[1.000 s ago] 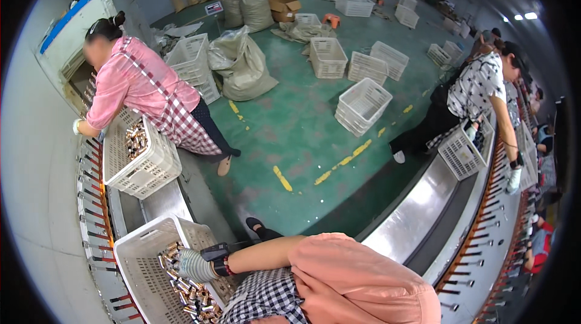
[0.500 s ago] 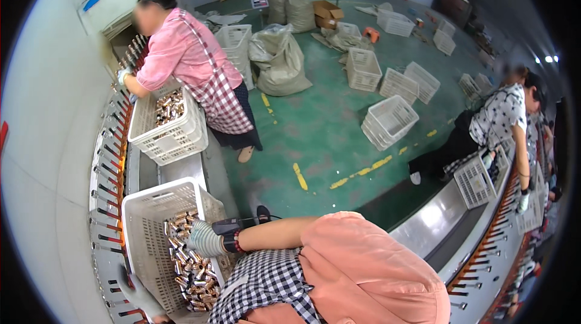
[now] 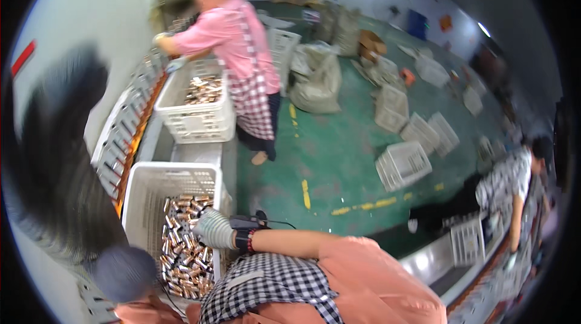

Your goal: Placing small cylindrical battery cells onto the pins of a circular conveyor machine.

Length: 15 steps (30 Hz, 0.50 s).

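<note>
My right hand (image 3: pixel 215 229), in a grey-and-white striped knit glove, reaches over the right side of a white plastic crate (image 3: pixel 175 169). Its fingers look curled down at the short silver and copper-coloured metal cylinders (image 3: pixel 184 263) heaped in there; whatever they grip is hidden beneath the glove. Close to the camera at the left, my left hand (image 3: pixel 63 112) is a large dark blur, raised beside the wall with a dark band at its wrist. Its fingers are too smeared to read.
A rail (image 3: pixel 142 124) with a row of upright holders runs along the left wall. Beyond my crate stands another stacked white crate (image 3: pixel 196 124) of cylinders, where a person in pink (image 3: pixel 242 39) works. Woven sacks (image 3: pixel 318 79) and white crates (image 3: pixel 402 166) stand on the green floor.
My left hand has risen from low beside the crate toward the camera. The view has shifted, moving the room rightward. My right hand stays over the cylinders.
</note>
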{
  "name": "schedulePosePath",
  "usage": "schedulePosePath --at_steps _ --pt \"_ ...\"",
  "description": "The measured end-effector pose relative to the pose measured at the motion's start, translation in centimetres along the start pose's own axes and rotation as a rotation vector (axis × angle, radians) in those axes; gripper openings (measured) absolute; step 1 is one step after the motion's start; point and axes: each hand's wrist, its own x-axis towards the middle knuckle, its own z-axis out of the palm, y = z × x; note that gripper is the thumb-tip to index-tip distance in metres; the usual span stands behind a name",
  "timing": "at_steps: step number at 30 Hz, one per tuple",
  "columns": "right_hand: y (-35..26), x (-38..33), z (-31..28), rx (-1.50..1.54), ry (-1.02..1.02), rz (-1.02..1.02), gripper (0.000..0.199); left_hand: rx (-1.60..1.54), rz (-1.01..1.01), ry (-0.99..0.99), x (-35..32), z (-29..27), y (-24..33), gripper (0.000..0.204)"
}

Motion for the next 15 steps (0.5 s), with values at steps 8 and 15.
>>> schedulePosePath --at_steps 8,15 --pt "2.4 1.1 3.9 -0.001 -0.004 -0.001 0.018 0.247 0.057 0.040 -2.9 -6.1 -2.3 0.091" --pt "2.6 1.7 3.0 -0.037 -0.076 -0.006 0.021 0.372 0.179 0.182 -2.1 -8.6 -5.2 0.082"
